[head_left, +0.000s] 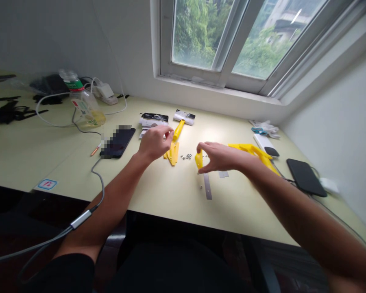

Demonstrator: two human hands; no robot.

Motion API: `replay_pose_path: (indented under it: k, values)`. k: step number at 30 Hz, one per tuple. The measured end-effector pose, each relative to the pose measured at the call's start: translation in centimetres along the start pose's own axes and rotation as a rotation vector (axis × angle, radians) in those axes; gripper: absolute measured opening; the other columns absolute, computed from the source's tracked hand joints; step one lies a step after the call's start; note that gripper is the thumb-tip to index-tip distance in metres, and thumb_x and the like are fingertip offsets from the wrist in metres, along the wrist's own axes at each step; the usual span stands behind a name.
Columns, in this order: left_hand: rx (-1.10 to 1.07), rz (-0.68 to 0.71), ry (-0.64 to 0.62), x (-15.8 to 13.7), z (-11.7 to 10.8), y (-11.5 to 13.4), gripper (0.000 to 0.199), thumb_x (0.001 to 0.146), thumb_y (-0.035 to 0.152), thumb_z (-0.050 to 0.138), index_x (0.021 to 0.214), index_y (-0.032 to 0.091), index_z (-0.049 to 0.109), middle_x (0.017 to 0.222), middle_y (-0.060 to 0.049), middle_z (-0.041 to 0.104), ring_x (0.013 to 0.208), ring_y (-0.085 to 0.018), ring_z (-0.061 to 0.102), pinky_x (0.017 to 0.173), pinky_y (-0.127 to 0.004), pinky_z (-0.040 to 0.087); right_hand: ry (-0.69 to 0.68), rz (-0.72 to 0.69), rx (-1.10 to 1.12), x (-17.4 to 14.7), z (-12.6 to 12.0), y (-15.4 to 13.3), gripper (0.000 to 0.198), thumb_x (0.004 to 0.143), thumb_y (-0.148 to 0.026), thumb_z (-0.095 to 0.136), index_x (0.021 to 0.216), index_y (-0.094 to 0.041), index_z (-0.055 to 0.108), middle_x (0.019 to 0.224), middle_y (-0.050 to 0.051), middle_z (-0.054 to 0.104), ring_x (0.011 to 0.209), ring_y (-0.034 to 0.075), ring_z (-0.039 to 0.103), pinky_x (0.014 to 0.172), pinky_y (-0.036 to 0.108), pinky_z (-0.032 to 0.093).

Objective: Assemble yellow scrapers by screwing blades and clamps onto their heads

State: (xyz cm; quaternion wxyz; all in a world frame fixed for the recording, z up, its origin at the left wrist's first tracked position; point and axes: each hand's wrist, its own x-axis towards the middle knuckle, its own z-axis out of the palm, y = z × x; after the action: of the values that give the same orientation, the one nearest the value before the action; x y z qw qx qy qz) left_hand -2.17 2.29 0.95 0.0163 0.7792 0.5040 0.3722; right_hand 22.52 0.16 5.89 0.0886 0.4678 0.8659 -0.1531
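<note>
My right hand (217,156) grips a small yellow plastic piece (199,160) between thumb and fingers, held above the table. Below it lie a flat grey metal blade strip (208,187) and a small nut (201,187). My left hand (155,142) is closed in a pinch; whatever is between its fingertips is hidden. Close by it are flat yellow plastic parts (172,155) and a yellow handle (179,130), the handle's far end against a black-and-white package (184,116). A cluster of small metal screws or nuts (187,156) rests between my hands.
More yellow parts (250,148) lie by my right forearm, with a white device (266,145) and a black phone (306,177) beyond. On the left are packages (154,119), a dark phone (119,142) and a bottle (87,108). A cable (81,219) crosses my left forearm.
</note>
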Motion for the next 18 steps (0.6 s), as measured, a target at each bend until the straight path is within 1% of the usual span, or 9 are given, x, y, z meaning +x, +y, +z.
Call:
replay_pose_path:
  k: [3,6,8,11,14,16,18]
  values:
    - [0.011,-0.084,0.071,0.3,-0.2,-0.6,0.024,0.092,0.031,0.051,0.092,0.019,0.071,0.084,-0.004,0.072,0.066,-0.016,0.059,0.067,-0.029,0.045,0.004,-0.081,0.0,3.7,-0.4,-2.3,0.063,0.068,-0.058,0.07,0.114,-0.019,0.053,0.105,0.011,0.062,0.089,0.026,0.059,0.069,0.035,0.046]
    - [0.02,-0.123,0.068,0.4,-0.3,-0.8,0.025,0.091,0.033,0.05,0.089,0.02,0.071,0.082,-0.004,0.072,0.066,-0.017,0.06,0.067,-0.028,0.045,-0.002,-0.14,-0.003,6.9,-0.3,-4.3,0.063,0.067,-0.054,0.071,0.114,-0.017,0.053,0.104,0.012,0.063,0.088,0.026,0.06,0.064,0.033,0.046]
    - [0.023,-0.125,0.057,0.4,-0.2,-0.8,0.026,0.092,0.034,0.049,0.089,0.02,0.071,0.081,-0.004,0.072,0.067,-0.017,0.061,0.067,-0.028,0.045,-0.005,-0.157,-0.003,8.4,0.0,-5.1,0.062,0.067,-0.051,0.072,0.116,-0.017,0.053,0.106,0.013,0.064,0.089,0.027,0.061,0.064,0.033,0.046]
    - [0.022,-0.12,0.045,0.3,-0.2,-0.7,0.026,0.092,0.035,0.049,0.089,0.02,0.071,0.083,-0.004,0.072,0.07,-0.018,0.061,0.07,-0.028,0.046,-0.004,-0.175,0.001,9.8,0.5,-5.4,0.062,0.068,-0.047,0.074,0.119,-0.017,0.053,0.11,0.013,0.065,0.095,0.027,0.062,0.071,0.034,0.048]
    - [0.023,-0.122,0.034,0.3,-0.2,-0.7,0.026,0.092,0.034,0.049,0.089,0.021,0.071,0.084,-0.004,0.072,0.07,-0.018,0.061,0.07,-0.029,0.046,0.015,-0.178,0.001,9.0,0.4,-5.1,0.06,0.072,-0.047,0.073,0.119,-0.014,0.054,0.115,0.015,0.064,0.102,0.029,0.061,0.08,0.037,0.048]
    - [0.023,-0.122,0.031,0.3,-0.2,-0.6,0.026,0.092,0.034,0.049,0.089,0.02,0.071,0.084,-0.004,0.072,0.069,-0.018,0.061,0.069,-0.029,0.046,0.037,-0.177,-0.001,7.0,0.3,-4.5,0.052,0.077,-0.044,0.07,0.118,-0.015,0.055,0.119,0.015,0.063,0.104,0.029,0.06,0.083,0.038,0.048]
    - [0.018,-0.117,0.028,0.2,-0.2,-0.6,0.027,0.093,0.034,0.048,0.09,0.02,0.071,0.084,-0.004,0.072,0.07,-0.018,0.06,0.067,-0.029,0.045,0.032,-0.168,-0.011,4.3,0.4,-3.7,0.04,0.081,-0.037,0.068,0.116,-0.019,0.059,0.119,0.011,0.064,0.102,0.027,0.062,0.084,0.038,0.048]
